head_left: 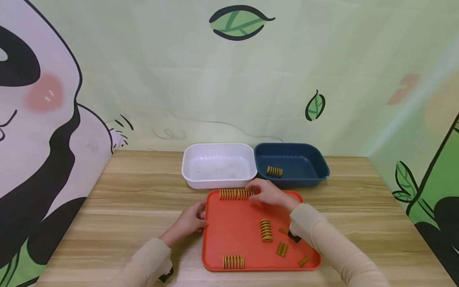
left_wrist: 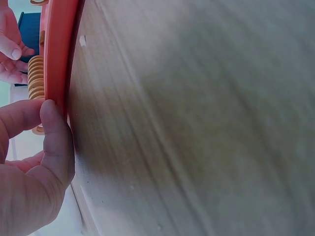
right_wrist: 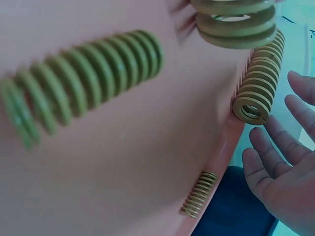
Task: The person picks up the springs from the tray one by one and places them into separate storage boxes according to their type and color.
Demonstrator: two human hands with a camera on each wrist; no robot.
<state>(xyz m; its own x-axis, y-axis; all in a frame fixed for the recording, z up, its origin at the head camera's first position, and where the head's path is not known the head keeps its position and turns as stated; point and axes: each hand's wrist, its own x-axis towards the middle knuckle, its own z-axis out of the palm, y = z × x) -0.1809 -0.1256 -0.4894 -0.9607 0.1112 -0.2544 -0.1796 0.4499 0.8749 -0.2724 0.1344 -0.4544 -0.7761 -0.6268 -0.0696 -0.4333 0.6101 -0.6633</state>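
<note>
My left hand (head_left: 190,218) holds the left rim of a red tray (head_left: 233,227), pinching it between thumb and fingers in the left wrist view. My right hand (head_left: 269,193) is over the tray's back edge, beside a row of gold coil springs (head_left: 234,194). In the right wrist view its fingers (right_wrist: 280,142) are spread and relaxed near the row's end spring (right_wrist: 251,108), with nothing gripped. Another large spring (head_left: 266,230) lies mid-tray, and one more spring (head_left: 233,262) lies along the front edge. Smaller springs (head_left: 281,249) lie at the tray's right side.
Behind the tray stand a white bin (head_left: 218,184) and a dark blue bin (head_left: 301,182), side by side against the printed backdrop. One spring (head_left: 274,171) lies in the blue bin. Wooden tabletop (head_left: 136,191) extends on both sides of the tray.
</note>
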